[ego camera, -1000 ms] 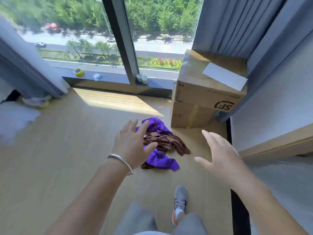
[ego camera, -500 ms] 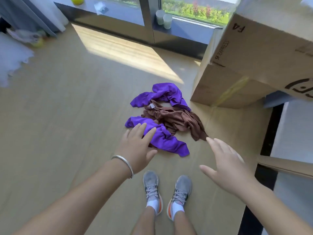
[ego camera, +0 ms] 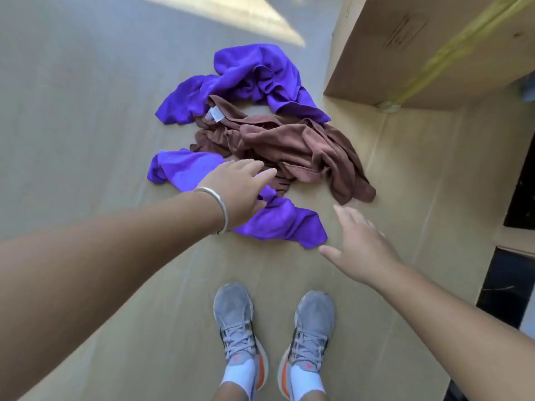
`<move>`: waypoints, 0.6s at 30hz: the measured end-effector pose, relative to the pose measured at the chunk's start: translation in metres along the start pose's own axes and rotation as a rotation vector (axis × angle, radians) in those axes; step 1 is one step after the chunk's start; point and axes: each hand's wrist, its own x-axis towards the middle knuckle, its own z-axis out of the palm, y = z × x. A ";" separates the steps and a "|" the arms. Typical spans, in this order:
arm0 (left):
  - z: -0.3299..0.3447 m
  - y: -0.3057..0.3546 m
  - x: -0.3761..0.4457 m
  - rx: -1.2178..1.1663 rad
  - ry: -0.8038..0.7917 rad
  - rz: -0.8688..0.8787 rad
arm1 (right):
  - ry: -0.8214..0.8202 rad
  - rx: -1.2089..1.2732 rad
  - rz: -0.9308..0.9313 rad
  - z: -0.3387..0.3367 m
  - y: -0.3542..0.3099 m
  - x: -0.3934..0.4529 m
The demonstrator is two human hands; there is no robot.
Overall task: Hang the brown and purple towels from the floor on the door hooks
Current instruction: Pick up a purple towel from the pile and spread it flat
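A cardboard box (ego camera: pixel 419 44) stands on the floor (ego camera: pixel 72 111) at the far right, a strip of yellowish tape running down its side; its flaps are out of view, so what it holds cannot be told.

The towels lie crumpled in a loose heap on the floor just left of the box. A purple towel (ego camera: pixel 254 79) is bunched at the far side of the heap, with the brown towel (ego camera: pixel 292 146) sprawled across the middle, a small white label showing at its far left corner. Another purple towel (ego camera: pixel 278 221) lies at the near side, one end spread left and the other trailing right; it may be a separate towel or part of the far one, since the brown cloth covers the join.

The left hand (ego camera: pixel 234 192), a silver bangle (ego camera: pixel 220 209) on its wrist, reaches over the near purple cloth with fingers straight and together, holding nothing. The right hand (ego camera: pixel 359 244) hovers near the floor just right of that cloth, fingers stretched and thumb apart, empty.

Two grey shoes (ego camera: pixel 234 322) stand at the near edge.
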 end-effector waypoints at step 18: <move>0.145 0.000 0.118 0.232 -0.205 -0.015 | 0.065 -0.344 0.041 0.177 0.028 0.129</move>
